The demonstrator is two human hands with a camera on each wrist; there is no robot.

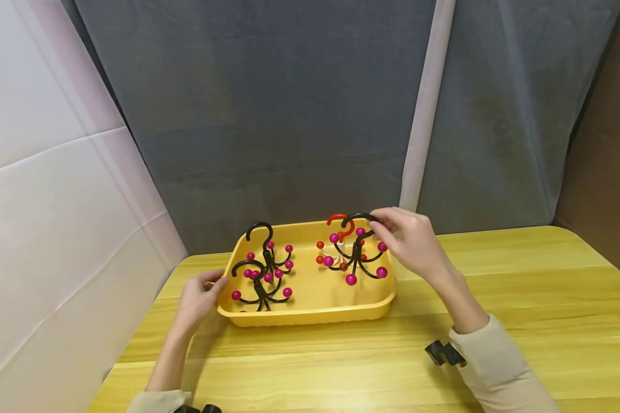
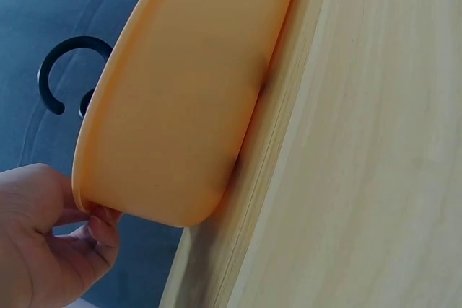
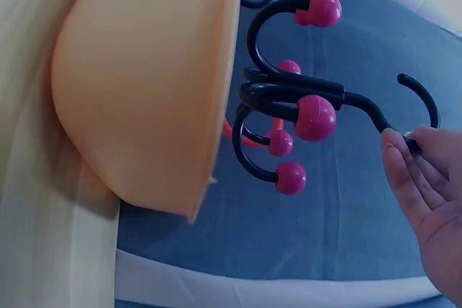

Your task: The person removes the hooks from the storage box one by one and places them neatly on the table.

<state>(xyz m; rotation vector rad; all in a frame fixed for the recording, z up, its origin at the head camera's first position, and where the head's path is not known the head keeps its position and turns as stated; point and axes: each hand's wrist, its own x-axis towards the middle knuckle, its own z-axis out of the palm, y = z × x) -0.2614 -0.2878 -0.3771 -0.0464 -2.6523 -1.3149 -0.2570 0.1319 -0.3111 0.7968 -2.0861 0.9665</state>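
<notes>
A yellow plastic tray [image 1: 310,316] stands on the table. My left hand [image 1: 198,301] pinches its left rim; in the left wrist view the fingertips [image 2: 106,230] curl under the tray's lip. Between thumb and fingers my right hand [image 1: 410,241] holds a black octopus hanger [image 1: 357,252] by its top hook, over the tray's right side. Pink balls tip its curved arms, which hang downward. Behind it, partly hidden, is a hanger with a red hook [image 1: 341,234] and red balls. Two more black octopus hangers with pink balls, a rear one [image 1: 267,258] and a front one [image 1: 259,289], stand at the tray's left.
The wooden table [image 1: 522,310] extends to the right of the tray and in front of it. A grey curtain [image 1: 268,115] hangs behind, with a pale vertical strip [image 1: 426,109]. White panelling [image 1: 57,229] rises at the left.
</notes>
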